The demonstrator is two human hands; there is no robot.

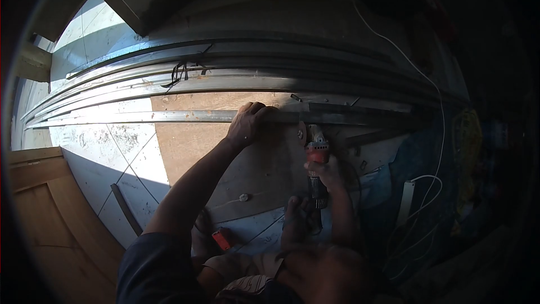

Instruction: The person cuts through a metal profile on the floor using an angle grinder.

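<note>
Hands (246,124) grip a metal bar (194,116) and grinder (318,155).

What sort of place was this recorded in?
Probably a room under renovation, serving as a makeshift metal-cutting spot: an angle grinder in the right hand, long metal bars, and a brown board on the tiled floor.

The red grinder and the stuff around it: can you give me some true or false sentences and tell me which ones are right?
1. The right hand holds the red grinder. True.
2. The left hand is tucked in a pocket. False: the left hand is on a metal bar.
3. A wooden panel shows at the lower left of the picture. True.
4. The long white box with a cord is at the left edge. False: the long white box is on the right side.
5. A black tie lies over the metal bars at the back. True.
</note>
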